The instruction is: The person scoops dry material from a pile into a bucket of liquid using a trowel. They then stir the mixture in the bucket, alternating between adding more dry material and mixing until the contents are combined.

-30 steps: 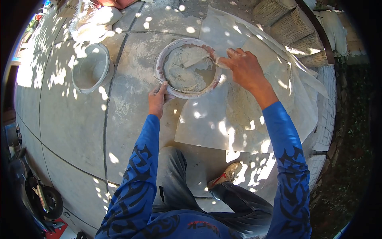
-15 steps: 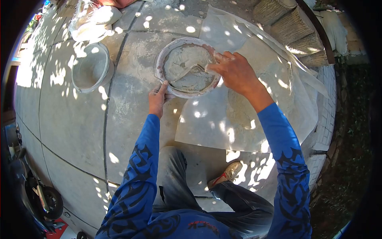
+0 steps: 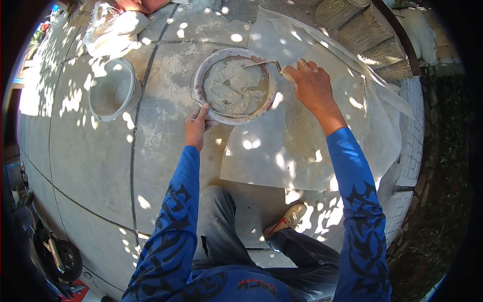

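A round bucket (image 3: 197,75) of wet grey cement mix (image 3: 231,85) stands on the ground in front of me. My left hand (image 3: 197,126) grips its near left rim, thumb on top and fingers against the outside. In my right hand (image 3: 311,85) is the handle of a trowel (image 3: 276,63), with fingers wrapped round it just beyond the bucket's right rim. The trowel's bent neck crosses that rim, and its blade lies at the mix's far right side, partly hard to make out. Ridges and a small hollow mark the mix's surface.
A second bucket (image 3: 135,95) stands to the left on the concrete floor. Under and right of the mix bucket lies a translucent plastic sheet (image 3: 251,166) with grey powder on it. Sacks (image 3: 132,24) are at the far left, textured stump-like blocks (image 3: 370,35) at the far right.
My right hand has moved right, drawing the trowel from the middle of the mix to the right rim. The mix surface shows more. My left hand stays on the bucket.
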`<action>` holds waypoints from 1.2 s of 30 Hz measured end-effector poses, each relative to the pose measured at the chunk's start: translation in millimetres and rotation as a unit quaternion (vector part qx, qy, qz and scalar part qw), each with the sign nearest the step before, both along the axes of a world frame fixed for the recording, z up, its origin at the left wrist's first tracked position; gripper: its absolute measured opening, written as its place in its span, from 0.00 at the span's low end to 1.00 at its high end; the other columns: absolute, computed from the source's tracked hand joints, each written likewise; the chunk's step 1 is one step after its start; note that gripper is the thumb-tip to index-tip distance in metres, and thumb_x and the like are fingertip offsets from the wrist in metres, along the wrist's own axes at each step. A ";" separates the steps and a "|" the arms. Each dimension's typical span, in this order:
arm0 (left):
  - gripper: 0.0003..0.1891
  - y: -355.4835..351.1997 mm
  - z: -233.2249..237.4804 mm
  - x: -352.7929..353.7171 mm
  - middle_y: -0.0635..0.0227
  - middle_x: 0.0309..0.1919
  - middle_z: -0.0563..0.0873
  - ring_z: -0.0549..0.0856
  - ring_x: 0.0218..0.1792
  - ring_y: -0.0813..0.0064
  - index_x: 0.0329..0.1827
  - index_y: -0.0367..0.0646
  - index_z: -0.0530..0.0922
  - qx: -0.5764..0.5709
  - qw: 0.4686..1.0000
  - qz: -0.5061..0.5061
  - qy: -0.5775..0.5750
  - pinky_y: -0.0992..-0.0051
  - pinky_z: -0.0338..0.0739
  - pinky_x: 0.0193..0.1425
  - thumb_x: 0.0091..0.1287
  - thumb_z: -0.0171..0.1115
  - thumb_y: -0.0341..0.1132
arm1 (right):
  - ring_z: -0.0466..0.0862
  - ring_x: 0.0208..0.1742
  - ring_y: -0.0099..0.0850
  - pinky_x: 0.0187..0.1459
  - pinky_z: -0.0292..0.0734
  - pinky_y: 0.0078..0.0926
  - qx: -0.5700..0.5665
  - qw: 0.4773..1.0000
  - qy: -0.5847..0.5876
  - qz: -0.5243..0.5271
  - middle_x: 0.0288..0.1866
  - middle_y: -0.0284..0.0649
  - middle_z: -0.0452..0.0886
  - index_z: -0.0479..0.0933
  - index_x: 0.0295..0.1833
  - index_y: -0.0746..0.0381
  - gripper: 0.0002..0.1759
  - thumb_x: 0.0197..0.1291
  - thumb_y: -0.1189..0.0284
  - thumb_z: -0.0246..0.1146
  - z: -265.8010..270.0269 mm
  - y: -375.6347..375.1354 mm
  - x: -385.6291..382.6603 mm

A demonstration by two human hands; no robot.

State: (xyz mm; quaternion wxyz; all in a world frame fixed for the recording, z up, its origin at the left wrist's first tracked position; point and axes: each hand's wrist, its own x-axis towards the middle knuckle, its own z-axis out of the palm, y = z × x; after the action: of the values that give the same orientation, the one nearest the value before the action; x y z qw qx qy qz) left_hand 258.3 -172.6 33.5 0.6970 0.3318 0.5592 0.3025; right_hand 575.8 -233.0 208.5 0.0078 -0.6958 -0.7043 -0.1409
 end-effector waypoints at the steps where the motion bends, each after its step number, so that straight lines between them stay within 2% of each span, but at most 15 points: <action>1: 0.19 -0.4 2.2 0.4 0.66 0.35 0.89 0.89 0.30 0.75 0.46 0.40 0.83 -0.001 1.000 0.002 -0.002 0.74 0.87 0.42 0.71 0.67 0.49 | 0.83 0.54 0.38 0.50 0.80 0.39 -0.020 1.000 0.019 -0.006 0.54 0.41 0.83 0.83 0.55 0.46 0.22 0.57 0.79 0.61 2.5 -7.5 -0.6; 6: 0.18 -3.6 10.4 3.7 0.68 0.33 0.88 0.89 0.29 0.75 0.44 0.40 0.82 0.000 1.000 0.013 -0.013 0.74 0.87 0.42 0.71 0.68 0.49 | 0.83 0.53 0.39 0.51 0.80 0.40 -0.068 0.994 0.069 -0.060 0.50 0.39 0.83 0.82 0.57 0.46 0.25 0.55 0.79 0.64 25.2 -53.3 -2.6; 8: 0.18 -2.4 10.0 2.2 0.69 0.32 0.86 0.87 0.29 0.76 0.42 0.41 0.83 -0.001 1.000 0.013 -0.011 0.75 0.85 0.39 0.70 0.69 0.49 | 0.81 0.56 0.45 0.53 0.80 0.42 -0.013 0.981 0.159 -0.106 0.54 0.42 0.82 0.80 0.59 0.51 0.27 0.50 0.76 0.71 17.9 -70.8 -1.3; 9: 0.18 -2.4 10.6 2.3 0.69 0.32 0.86 0.87 0.29 0.76 0.42 0.41 0.83 -0.001 1.000 0.010 -0.012 0.75 0.85 0.39 0.70 0.69 0.49 | 0.81 0.56 0.45 0.53 0.80 0.42 -0.012 0.981 0.159 -0.109 0.54 0.42 0.82 0.80 0.59 0.51 0.27 0.50 0.76 0.71 14.1 -79.9 -1.6; 11: 0.18 -2.3 12.3 2.6 0.68 0.33 0.87 0.88 0.29 0.76 0.41 0.42 0.81 0.004 1.000 0.009 0.001 0.75 0.87 0.40 0.71 0.68 0.50 | 0.85 0.46 0.41 0.46 0.81 0.41 0.051 0.944 0.276 -0.175 0.46 0.40 0.83 0.79 0.59 0.51 0.25 0.54 0.75 0.70 1.9 -98.3 -1.6; 12: 0.18 -2.2 13.6 2.2 0.68 0.33 0.87 0.88 0.29 0.76 0.41 0.42 0.81 0.005 1.000 0.004 -0.001 0.75 0.87 0.40 0.71 0.68 0.50 | 0.85 0.46 0.41 0.46 0.81 0.41 0.053 0.943 0.274 -0.179 0.46 0.40 0.83 0.79 0.59 0.51 0.25 0.54 0.75 0.70 -11.2 -110.1 0.6; 14: 0.18 -2.7 13.4 3.0 0.69 0.33 0.86 0.87 0.28 0.76 0.44 0.39 0.83 -0.002 1.000 0.020 0.003 0.76 0.85 0.38 0.71 0.68 0.48 | 0.84 0.36 0.33 0.39 0.79 0.33 0.135 0.841 0.451 -0.267 0.36 0.38 0.82 0.78 0.58 0.55 0.22 0.57 0.75 0.70 -50.2 -143.6 12.4; 16: 0.18 -2.7 9.1 2.1 0.70 0.32 0.85 0.87 0.28 0.76 0.43 0.39 0.82 -0.001 1.000 0.008 -0.005 0.76 0.85 0.38 0.71 0.67 0.48 | 0.80 0.30 0.24 0.34 0.76 0.26 0.141 0.765 0.544 -0.315 0.28 0.34 0.78 0.78 0.58 0.58 0.20 0.59 0.75 0.69 -98.9 -196.9 34.5; 17: 0.18 -2.8 13.2 2.3 0.71 0.31 0.85 0.87 0.28 0.77 0.42 0.40 0.82 0.003 1.000 0.006 -0.002 0.76 0.85 0.38 0.72 0.67 0.48 | 0.77 0.27 0.21 0.29 0.73 0.23 0.140 0.688 0.571 -0.424 0.26 0.31 0.76 0.78 0.56 0.58 0.17 0.62 0.71 0.69 -88.9 -208.0 21.7; 18: 0.17 -2.6 15.5 2.5 0.71 0.31 0.85 0.86 0.28 0.78 0.42 0.40 0.82 0.007 1.000 0.005 0.001 0.76 0.85 0.38 0.72 0.67 0.48 | 0.78 0.25 0.22 0.22 0.71 0.24 0.136 0.656 0.562 -0.485 0.26 0.32 0.77 0.78 0.56 0.58 0.17 0.64 0.67 0.68 -95.7 -222.8 22.2; 20: 0.17 -1.1 12.4 1.3 0.72 0.31 0.85 0.86 0.28 0.79 0.41 0.41 0.82 0.010 1.000 -0.001 -0.003 0.76 0.85 0.38 0.72 0.66 0.48 | 0.78 0.22 0.23 0.18 0.69 0.25 0.156 0.602 0.552 -0.555 0.26 0.34 0.77 0.78 0.54 0.57 0.16 0.66 0.62 0.68 -123.1 -257.0 33.6; 21: 0.16 -1.4 11.0 -0.2 0.72 0.31 0.85 0.86 0.28 0.79 0.41 0.42 0.82 0.014 1.000 -0.001 -0.001 0.76 0.86 0.38 0.73 0.66 0.48 | 0.78 0.22 0.23 0.18 0.69 0.25 0.159 0.600 0.550 -0.559 0.26 0.34 0.77 0.78 0.54 0.57 0.16 0.66 0.62 0.68 -138.4 -271.7 42.8; 23: 0.16 -1.8 11.5 -0.2 0.72 0.31 0.85 0.85 0.28 0.80 0.40 0.42 0.82 0.018 1.000 -0.002 -0.001 0.76 0.85 0.39 0.73 0.65 0.48 | 0.79 0.19 0.27 0.15 0.70 0.27 0.193 0.550 0.543 -0.604 0.25 0.36 0.78 0.77 0.51 0.58 0.16 0.66 0.59 0.67 -166.2 -297.5 63.2; 30: 0.15 -1.6 7.0 -1.7 0.73 0.29 0.85 0.85 0.28 0.81 0.38 0.44 0.82 0.020 1.000 0.000 0.004 0.77 0.85 0.39 0.74 0.65 0.48 | 0.81 0.19 0.29 0.15 0.71 0.29 0.220 0.515 0.522 -0.644 0.24 0.38 0.79 0.76 0.50 0.58 0.17 0.68 0.57 0.65 -217.4 -276.3 128.8; 36: 0.16 -3.5 10.0 1.2 0.73 0.29 0.85 0.85 0.29 0.81 0.35 0.45 0.81 0.025 1.000 0.003 0.011 0.77 0.84 0.39 0.74 0.64 0.49 | 0.77 0.18 0.28 0.17 0.69 0.27 0.268 0.509 0.579 -0.577 0.23 0.37 0.77 0.75 0.52 0.59 0.19 0.66 0.58 0.67 -232.0 -207.7 143.9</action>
State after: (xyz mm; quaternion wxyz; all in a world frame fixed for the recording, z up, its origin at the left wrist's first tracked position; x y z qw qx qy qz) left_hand 259.5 -176.1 43.5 0.6811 0.3505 0.5605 0.3146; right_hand 719.7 -440.7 -23.5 0.5173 -0.8403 0.0852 0.1377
